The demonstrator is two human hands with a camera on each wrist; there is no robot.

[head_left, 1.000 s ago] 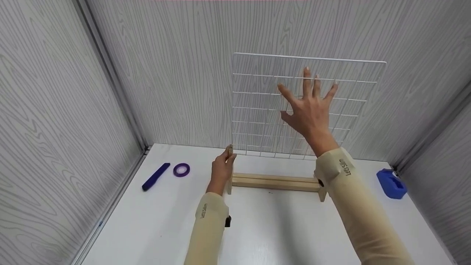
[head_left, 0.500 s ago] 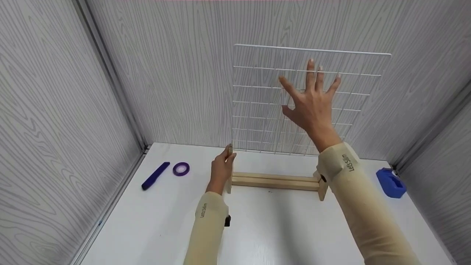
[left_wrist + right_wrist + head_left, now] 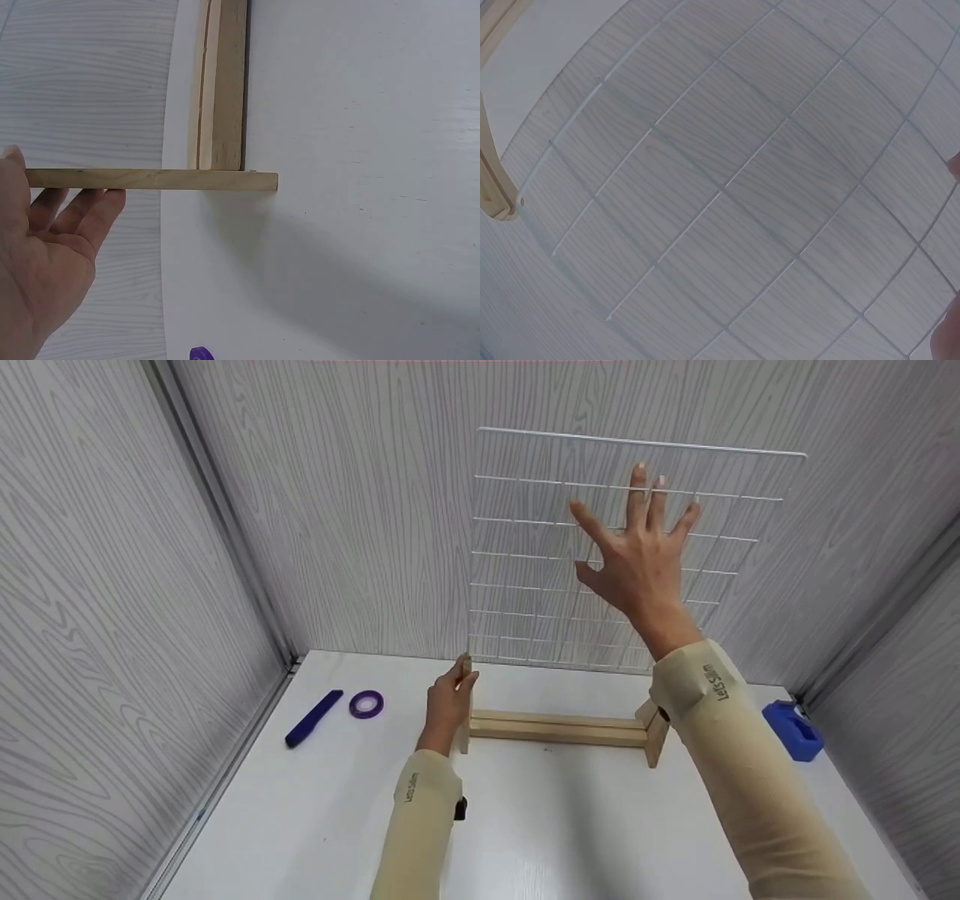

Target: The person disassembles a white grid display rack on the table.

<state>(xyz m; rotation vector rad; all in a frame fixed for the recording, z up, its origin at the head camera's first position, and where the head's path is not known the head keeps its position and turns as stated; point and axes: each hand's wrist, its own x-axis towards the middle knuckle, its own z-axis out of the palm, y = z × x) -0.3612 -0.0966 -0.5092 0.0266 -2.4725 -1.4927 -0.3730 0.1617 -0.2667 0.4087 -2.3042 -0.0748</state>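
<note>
A wooden stand (image 3: 559,730), a grooved bar between two upright end boards, stands on the white table. My left hand (image 3: 448,703) pinches the top of its left end board (image 3: 150,179), thumb on one side and fingers on the other. A white wire grid panel (image 3: 525,520) stands up behind the bar, near the back wall. My right hand (image 3: 641,562) lies against the grid with its fingers spread wide. In the right wrist view only bits of its fingers (image 3: 946,334) show at the right edge. The right forearm partly covers the right end board (image 3: 655,737).
On the left of the table (image 3: 510,817) lie a dark purple-blue knife-like tool (image 3: 313,718) and a roll of purple tape (image 3: 366,704). A blue block-shaped holder (image 3: 795,733) sits at the far right. Wood-grain walls (image 3: 360,510) enclose the back and sides.
The grid panel and my right hand have moved upward together, slightly to the right. My left hand has kept its grip on the stand's left board, nearly still.
</note>
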